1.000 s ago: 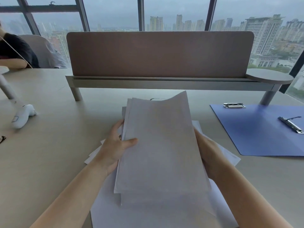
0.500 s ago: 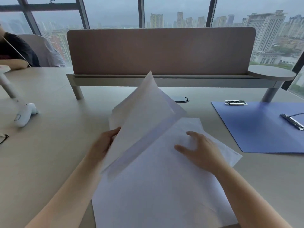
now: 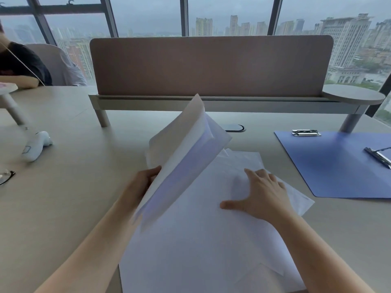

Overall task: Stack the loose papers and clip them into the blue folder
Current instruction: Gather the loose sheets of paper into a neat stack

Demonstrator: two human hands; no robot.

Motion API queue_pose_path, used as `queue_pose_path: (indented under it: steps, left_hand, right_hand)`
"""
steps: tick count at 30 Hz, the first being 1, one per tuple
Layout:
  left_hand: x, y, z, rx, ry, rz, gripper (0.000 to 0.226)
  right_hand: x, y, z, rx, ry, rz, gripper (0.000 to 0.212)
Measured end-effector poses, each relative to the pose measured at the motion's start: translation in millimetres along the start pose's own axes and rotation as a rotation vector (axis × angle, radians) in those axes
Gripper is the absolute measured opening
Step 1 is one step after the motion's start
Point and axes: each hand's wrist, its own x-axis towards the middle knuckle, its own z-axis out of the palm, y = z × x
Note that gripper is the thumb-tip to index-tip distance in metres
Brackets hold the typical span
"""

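Here the left hand [image 3: 141, 182] gripped a sheaf [image 3: 186, 157] of white sheets by its left edge, fingers curled round it, lifting it tilted above the counter [image 3: 63, 208] in the middle of the frame. The sheaf's far corner rose toward the brown divider [image 3: 211, 64] at the top centre. The right hand [image 3: 262, 195] lay flat, fingers spread and straight, pressing on the loose papers [image 3: 201, 250] that lay fanned out on the counter in the lower centre; several sheet corners stuck out to the right of that hand.

The blue folder [image 3: 334, 166] lay open on the counter at the right edge of the frame, apart from the papers. A metal clip [image 3: 305, 132] sat at the folder's far left corner, and a second clip [image 3: 378, 156] lay at its right side, partly cut off by the frame.

At the left, a white device [image 3: 36, 145] rested on the counter, with glasses [image 3: 6, 175] near the left edge below it. In the upper left another person's dark sleeve [image 3: 23, 64] showed beside a chair [image 3: 57, 62]. A dark oval grommet [image 3: 234, 127] sat in the counter just behind the raised sheaf.
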Motion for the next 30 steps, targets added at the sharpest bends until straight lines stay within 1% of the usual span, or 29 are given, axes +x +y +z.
queue_pose_path:
  steps: [2, 3, 5, 6, 7, 8, 9, 10, 11, 12, 13, 16, 18, 22, 26, 28, 30]
  left_hand:
    - [5, -3, -2, -0.033, -0.024, 0.059, 0.019]
    - [8, -3, -4, -0.036, -0.022, 0.092, 0.018]
    - [3, -1, -2, 0.025, -0.06, 0.126, 0.016]
    - [1, -2, -2, 0.099, -0.106, 0.135, 0.016]
    - [-1, -2, -1, 0.189, -0.148, 0.143, 0.017]
    - [-2, -3, -2, 0.283, -0.193, 0.149, 0.019]
    - [-3, -2, -4, 0.396, -0.218, 0.16, 0.023]
    - [-4, -1, -5, 0.514, -0.231, 0.177, 0.027]
    - [-4, 0, -6, 0.619, -0.233, 0.192, 0.026]
    - [-5, 1, -7, 0.699, -0.241, 0.204, 0.02]
    - [-7, 3, -6, 0.77, -0.249, 0.209, 0.017]
    - [-8, 7, -3, 0.944, -0.298, 0.228, 0.02]
    - [-9, 7, 1, 1.04, -0.293, 0.23, 0.021]
    - [-12, 7, 11, 1.295, -0.174, 0.266, 0.027]
    - [-15, 9, 14, 1.338, -0.165, 0.248, 0.026]
    - [-18, 11, 13, 1.312, -0.175, 0.253, 0.029]
    - [-18, 11, 12, 1.256, -0.217, 0.247, 0.029]
  right_hand:
    - [-2, -1, -4, 0.008, 0.0, 0.001, 0.125]
    - [-2, -1, -5, 0.013, -0.006, 0.0, 0.114]
    - [-3, 0, -7, 0.039, -0.003, -0.003, 0.077]
    - [-2, 1, -7, 0.049, 0.013, -0.007, 0.059]
    - [-2, 2, -6, 0.042, 0.022, -0.009, 0.047]
    - [-2, 3, -5, 0.019, 0.018, -0.014, 0.041]
    - [-2, 5, -3, -0.008, 0.005, -0.02, 0.044]
    - [-2, 6, -2, -0.032, -0.015, -0.027, 0.051]
    - [-2, 7, -1, -0.048, -0.028, -0.036, 0.059]
    - [-1, 8, -1, -0.058, -0.031, -0.041, 0.065]
    - [-1, 10, -1, -0.055, -0.022, -0.05, 0.068]
    - [-2, 11, -2, 0.01, -0.014, -0.054, 0.073]
    - [-2, 12, -1, 0.047, -0.028, -0.047, 0.074]
    - [3, 16, 5, 0.106, -0.045, -0.038, 0.072]
    - [6, 17, 8, 0.142, -0.019, -0.022, 0.071]
    - [5, 16, 8, 0.156, -0.007, -0.025, 0.069]
    - [5, 17, 9, 0.159, -0.004, -0.029, 0.069]
